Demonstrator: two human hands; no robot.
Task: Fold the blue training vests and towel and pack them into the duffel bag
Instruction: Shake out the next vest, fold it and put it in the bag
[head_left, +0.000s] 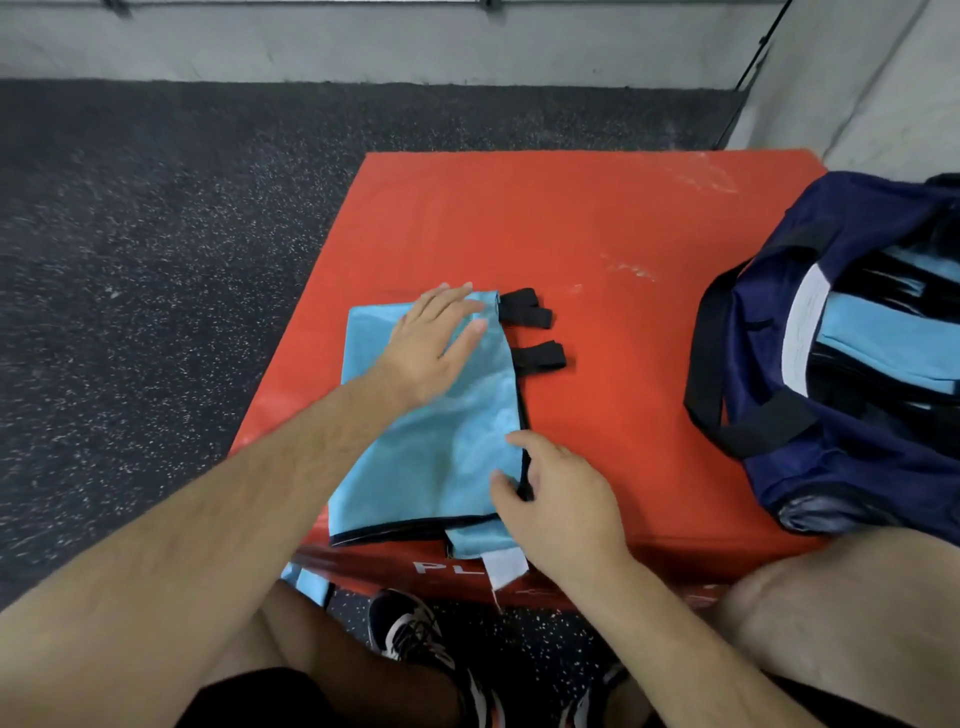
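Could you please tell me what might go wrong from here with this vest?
The near end of the vest overhangs the front edge of the red box, so it may slide off once the left hand lifts.
The black straps stick out sideways and could snag or undo the fold going into the duffel bag.
It already holds blue items, so room may be tight.

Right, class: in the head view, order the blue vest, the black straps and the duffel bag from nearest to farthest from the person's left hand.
1. Blue vest: directly under the left hand, touching it.
2. Black straps: just right of its fingertips.
3. Duffel bag: at the far right of the red box.
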